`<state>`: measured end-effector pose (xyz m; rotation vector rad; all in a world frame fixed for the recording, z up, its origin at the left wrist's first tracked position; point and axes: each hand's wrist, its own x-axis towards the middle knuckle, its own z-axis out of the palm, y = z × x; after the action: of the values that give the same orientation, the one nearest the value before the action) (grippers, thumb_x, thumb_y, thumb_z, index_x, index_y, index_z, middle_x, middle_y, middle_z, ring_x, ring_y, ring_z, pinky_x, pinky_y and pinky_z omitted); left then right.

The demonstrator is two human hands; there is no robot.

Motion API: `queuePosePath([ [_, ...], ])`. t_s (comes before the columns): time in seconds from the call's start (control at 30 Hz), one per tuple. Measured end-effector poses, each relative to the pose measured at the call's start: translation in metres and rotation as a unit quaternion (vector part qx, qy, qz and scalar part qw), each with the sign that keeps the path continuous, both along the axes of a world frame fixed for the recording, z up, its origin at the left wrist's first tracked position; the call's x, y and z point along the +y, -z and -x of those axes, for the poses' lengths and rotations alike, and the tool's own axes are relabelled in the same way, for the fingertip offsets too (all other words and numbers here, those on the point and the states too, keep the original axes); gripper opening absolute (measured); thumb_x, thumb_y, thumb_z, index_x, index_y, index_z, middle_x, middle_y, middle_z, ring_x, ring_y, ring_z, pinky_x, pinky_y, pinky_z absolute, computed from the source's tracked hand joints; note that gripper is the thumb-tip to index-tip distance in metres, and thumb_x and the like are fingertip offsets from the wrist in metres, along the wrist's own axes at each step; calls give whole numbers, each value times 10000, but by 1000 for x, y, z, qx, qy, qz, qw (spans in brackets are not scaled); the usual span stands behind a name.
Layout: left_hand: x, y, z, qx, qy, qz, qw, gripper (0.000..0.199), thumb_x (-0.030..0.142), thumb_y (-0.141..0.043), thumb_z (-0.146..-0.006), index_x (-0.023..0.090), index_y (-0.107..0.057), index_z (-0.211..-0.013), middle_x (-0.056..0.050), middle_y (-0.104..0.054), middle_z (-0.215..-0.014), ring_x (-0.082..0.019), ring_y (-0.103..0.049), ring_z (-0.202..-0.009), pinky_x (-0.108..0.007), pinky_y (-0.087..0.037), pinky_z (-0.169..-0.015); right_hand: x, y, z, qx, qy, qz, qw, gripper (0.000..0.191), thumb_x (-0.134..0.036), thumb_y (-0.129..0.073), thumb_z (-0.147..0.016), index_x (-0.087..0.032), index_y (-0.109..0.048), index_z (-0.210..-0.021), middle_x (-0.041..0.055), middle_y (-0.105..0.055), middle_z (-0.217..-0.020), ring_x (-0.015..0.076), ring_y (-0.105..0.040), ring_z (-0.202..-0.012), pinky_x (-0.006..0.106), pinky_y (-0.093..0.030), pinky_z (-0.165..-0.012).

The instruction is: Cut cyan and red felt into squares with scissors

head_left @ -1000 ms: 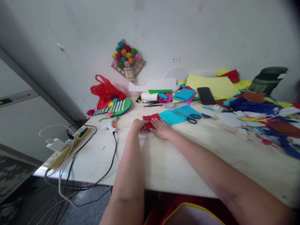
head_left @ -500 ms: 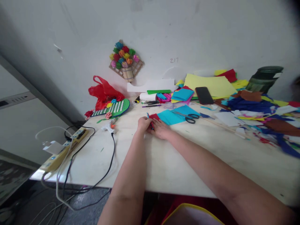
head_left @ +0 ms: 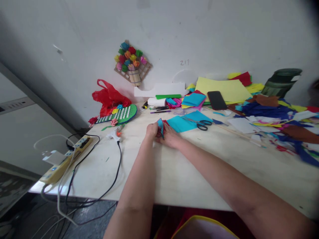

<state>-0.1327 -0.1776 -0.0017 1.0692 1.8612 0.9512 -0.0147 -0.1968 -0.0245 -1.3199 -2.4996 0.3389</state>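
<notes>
My left hand [head_left: 151, 131] has its fingers closed on a small piece of blue paper [head_left: 160, 124], which stands up between the two hands. Against it lies red paper [head_left: 165, 122], mostly covered by my right hand [head_left: 170, 137]. The right fingers are bent and press on the red paper; their tips are partly hidden. Just beyond the right hand a larger blue sheet [head_left: 175, 124] lies flat on the table. Scissors [head_left: 203, 125] with dark handles rest on that sheet.
A white glue gun [head_left: 114, 134] with a black cord lies to the left, near a power strip [head_left: 66, 161]. Behind are a green board [head_left: 129, 113], a red plastic bag [head_left: 109, 98] and a phone [head_left: 216, 100]. Coloured scraps [head_left: 264, 111] heap up at right, below a green jar [head_left: 281, 83].
The blue paper between my hands has been raised and shows more. Less of the red paper shows now. My right fingers have gone from lying flat to bent.
</notes>
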Motion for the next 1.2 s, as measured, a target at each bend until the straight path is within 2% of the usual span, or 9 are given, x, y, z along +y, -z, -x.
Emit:
queuePosePath([
  [0.23,6,5,4,19,4,5,1000,170,206,-452,-699,150,-612,-688,-77,-633,-593,-197,-616,-537,-278,-485,-526,1,-4,-2,-23,-21,-10,999,960,-682,-349,-768,33,-225,-1397,207,-102,-1489,280,-89,-1376,341,-111,-1112],
  [0.33,4,4,6,105,40,-8,994,200,216,-434,-707,149,-617,-663,-81,-643,-605,-188,-616,-544,-269,-473,-538,1,-2,-2,-29,-20,-3,999,954,-686,-323,-775,27,-219,-1401,203,-129,-1485,277,-96,-1375,346,-107,-1112],
  [0.43,-5,-4,8,202,60,-41,977,225,250,-438,-715,157,-637,-667,-97,-668,-683,-209,-634,-675,-278,-466,-622,3,0,-1,-28,-21,-3,999,945,-684,-318,-777,3,-192,-1414,178,-129,-1492,264,-88,-1378,346,-94,-1115],
  [0.5,-12,-9,9,289,47,-86,952,230,269,-453,-714,175,-663,-735,-97,-685,-798,-232,-626,-820,-299,-454,-709,3,1,-1,-31,-22,-2,999,923,-672,-317,-786,-7,-202,-1415,165,-123,-1496,261,-79,-1379,353,-87,-1116],
  [0.6,-15,-9,12,359,56,-121,924,260,246,-466,-704,206,-677,-850,-73,-689,-892,-228,-608,-891,-303,-439,-757,2,0,-1,-30,-25,1,999,883,-643,-324,-803,-6,-228,-1407,162,-127,-1495,263,-76,-1379,363,-84,-1117],
  [0.7,-11,0,18,315,95,-132,935,281,179,-459,-692,210,-679,-866,-44,-694,-884,-181,-610,-869,-258,-438,-758,1,-2,-1,-18,-21,-1,1000,879,-598,-406,-797,8,-214,-1405,186,-150,-1485,275,-95,-1375,365,-100,-1115],
  [0.83,-5,10,24,260,95,-144,950,287,148,-461,-699,203,-672,-886,-16,-695,-822,-144,-616,-818,-222,-445,-728,2,0,-1,-6,-8,-8,1000,923,-549,-509,-761,28,-186,-1404,224,-151,-1475,285,-108,-1372,348,-117,-1110],
  [1.1,-11,4,16,351,112,-118,922,235,257,-539,-717,238,-676,-907,-16,-695,-923,-176,-614,-888,-245,-436,-742,5,3,-2,87,-19,-2,996,1004,-503,-624,-673,43,-187,-1393,238,-36,-1486,289,-97,-1372,339,-163,-1105],
  [1.2,-12,2,12,384,117,-101,910,237,308,-559,-707,257,-675,-906,-15,-693,-928,-191,-613,-890,-264,-440,-742,7,5,-3,151,7,8,988,1053,-488,-664,-624,17,-163,-1401,243,-34,-1483,298,-114,-1369,374,-201,-1092],
])
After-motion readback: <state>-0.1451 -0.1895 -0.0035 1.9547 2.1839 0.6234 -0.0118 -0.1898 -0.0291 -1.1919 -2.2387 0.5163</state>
